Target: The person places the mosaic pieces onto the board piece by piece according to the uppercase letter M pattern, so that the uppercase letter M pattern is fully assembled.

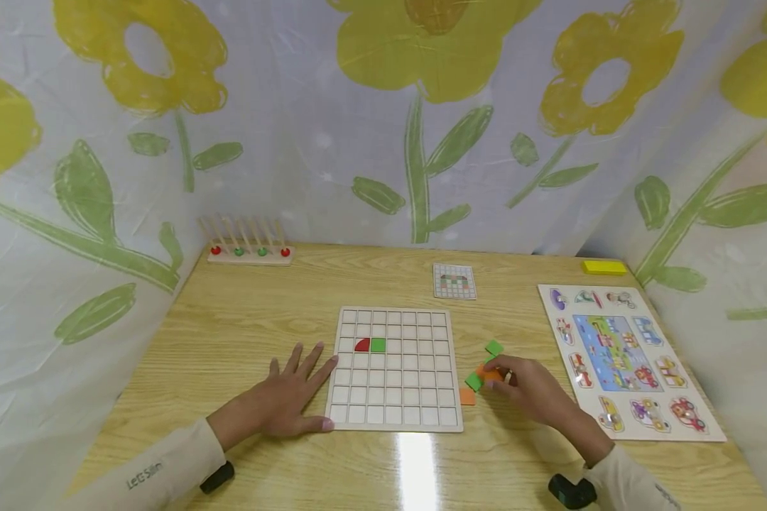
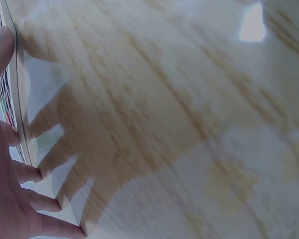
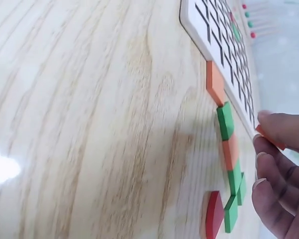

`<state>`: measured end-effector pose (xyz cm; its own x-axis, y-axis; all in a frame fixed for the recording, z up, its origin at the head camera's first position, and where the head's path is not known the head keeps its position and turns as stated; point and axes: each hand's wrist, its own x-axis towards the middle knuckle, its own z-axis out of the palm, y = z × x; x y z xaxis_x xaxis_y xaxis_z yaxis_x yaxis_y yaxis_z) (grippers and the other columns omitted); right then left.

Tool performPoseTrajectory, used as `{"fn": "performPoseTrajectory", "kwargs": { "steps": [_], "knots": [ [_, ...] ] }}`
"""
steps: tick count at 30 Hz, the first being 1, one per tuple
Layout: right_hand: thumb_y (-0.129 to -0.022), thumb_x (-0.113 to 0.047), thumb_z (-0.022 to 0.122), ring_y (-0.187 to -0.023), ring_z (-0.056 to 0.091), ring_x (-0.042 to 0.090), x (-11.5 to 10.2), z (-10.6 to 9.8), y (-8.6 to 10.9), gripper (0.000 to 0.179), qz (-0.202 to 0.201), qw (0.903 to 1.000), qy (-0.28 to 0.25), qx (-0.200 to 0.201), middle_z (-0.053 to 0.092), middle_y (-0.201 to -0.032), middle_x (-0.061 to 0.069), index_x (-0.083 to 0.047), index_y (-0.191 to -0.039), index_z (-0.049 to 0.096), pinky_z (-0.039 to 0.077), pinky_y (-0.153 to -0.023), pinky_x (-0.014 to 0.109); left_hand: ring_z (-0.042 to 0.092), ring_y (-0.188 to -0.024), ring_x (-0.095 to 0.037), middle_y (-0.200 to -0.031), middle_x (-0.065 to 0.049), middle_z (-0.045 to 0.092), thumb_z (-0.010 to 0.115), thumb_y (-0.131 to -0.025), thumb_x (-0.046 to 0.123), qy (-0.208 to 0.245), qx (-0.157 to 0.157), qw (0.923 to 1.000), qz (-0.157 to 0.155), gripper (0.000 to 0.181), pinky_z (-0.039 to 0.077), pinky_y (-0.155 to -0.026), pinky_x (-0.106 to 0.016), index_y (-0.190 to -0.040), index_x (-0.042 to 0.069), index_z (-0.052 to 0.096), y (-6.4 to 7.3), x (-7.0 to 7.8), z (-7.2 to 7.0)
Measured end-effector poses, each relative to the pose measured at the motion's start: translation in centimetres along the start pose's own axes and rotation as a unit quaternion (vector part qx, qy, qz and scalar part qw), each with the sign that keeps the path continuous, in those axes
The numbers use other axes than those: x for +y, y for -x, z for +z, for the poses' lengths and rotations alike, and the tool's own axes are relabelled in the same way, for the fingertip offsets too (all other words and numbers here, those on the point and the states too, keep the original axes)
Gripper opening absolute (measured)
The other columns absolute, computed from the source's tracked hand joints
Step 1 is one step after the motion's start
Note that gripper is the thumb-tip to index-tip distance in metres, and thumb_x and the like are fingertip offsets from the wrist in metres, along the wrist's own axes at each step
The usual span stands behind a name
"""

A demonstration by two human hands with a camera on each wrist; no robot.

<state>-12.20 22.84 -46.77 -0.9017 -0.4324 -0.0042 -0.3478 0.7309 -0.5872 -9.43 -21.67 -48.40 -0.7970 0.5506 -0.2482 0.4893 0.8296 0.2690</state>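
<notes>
A white grid board [image 1: 393, 372] lies on the wooden table, with a red quarter-circle piece [image 1: 362, 345] and a green square tile [image 1: 378, 345] side by side in two of its cells. Fingers spread, my left hand [image 1: 287, 397] rests at the board's left edge, thumb and fingertips touching the rim and table. To the board's right, my right hand [image 1: 530, 390] pinches an orange tile [image 3: 271, 137] between thumb and finger. Beneath it lie loose pieces: an orange tile [image 3: 215, 83], several green tiles [image 3: 225, 121] and a red rounded piece [image 3: 214, 216], the last hidden by the hand in the head view.
Behind the board lies a small pattern card [image 1: 455, 282]. A picture puzzle board [image 1: 626, 362] takes up the right side, with a yellow block [image 1: 604, 267] beyond it. At the back left stands a peg rack [image 1: 249, 257] with red and green beads.
</notes>
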Motion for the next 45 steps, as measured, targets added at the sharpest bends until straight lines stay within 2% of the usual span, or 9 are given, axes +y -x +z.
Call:
{"fn": "performPoseTrajectory", "kwargs": {
  "steps": [5,11,20,29,45],
  "knots": [
    [-0.092,-0.024,0.074,-0.06,0.05,0.004,-0.5,0.0,-0.4,0.026,0.022,0.9997,-0.009,-0.01,0.067,-0.088,-0.005,-0.01,-0.114,0.073,0.044,-0.053,0.023,0.012,-0.146,-0.061,-0.166,-0.026,0.009,0.048,-0.089,0.077,-0.002,-0.002,1.0,-0.001,0.102,0.027,-0.098,-0.084,-0.162,0.013,0.016,0.0,0.0,0.0],
    [-0.094,-0.025,0.072,-0.06,0.051,0.007,-1.3,0.1,-1.1,0.031,0.031,0.999,-0.021,-0.024,0.067,-0.094,-0.002,-0.007,-0.119,0.071,0.044,-0.053,0.024,0.011,-0.146,-0.062,-0.166,-0.027,0.008,0.048,-0.089,0.077,0.0,-0.003,1.0,0.001,0.103,0.026,-0.098,-0.084,-0.162,0.013,0.015,-0.1,-0.1,0.1],
    [-0.093,-0.017,0.072,-0.062,0.051,0.007,-2.2,0.8,-1.7,0.03,0.005,0.9995,-0.02,-0.024,0.067,-0.095,0.0,-0.005,-0.12,0.07,0.044,-0.055,0.022,0.006,-0.147,-0.061,-0.167,-0.025,0.006,0.05,-0.087,0.079,0.019,-0.015,0.9997,-0.01,0.105,0.021,-0.099,-0.085,-0.163,0.015,0.014,0.0,-0.1,0.3],
    [-0.094,-0.013,0.071,-0.057,0.047,0.005,-2.8,1.0,-2.5,0.03,0.01,0.9995,-0.028,-0.008,0.07,-0.098,0.004,-0.003,-0.122,0.069,0.042,-0.051,0.022,0.01,-0.145,-0.063,-0.165,-0.028,0.009,0.053,-0.088,0.075,0.02,-0.01,0.9997,-0.006,0.104,0.023,-0.096,-0.086,-0.162,0.011,0.016,0.2,0.2,0.0],
    [-0.096,-0.013,0.069,-0.058,0.051,0.007,-3.4,1.2,-4.4,0.034,-0.016,0.9974,-0.065,-0.026,0.069,-0.103,0.009,-0.002,-0.128,0.066,0.045,-0.052,0.024,0.01,-0.145,-0.063,-0.166,-0.028,0.009,0.052,-0.089,0.075,0.017,-0.005,0.9998,-0.005,0.104,0.024,-0.097,-0.086,-0.162,0.011,0.017,0.0,0.2,-0.4]
  ]
}}
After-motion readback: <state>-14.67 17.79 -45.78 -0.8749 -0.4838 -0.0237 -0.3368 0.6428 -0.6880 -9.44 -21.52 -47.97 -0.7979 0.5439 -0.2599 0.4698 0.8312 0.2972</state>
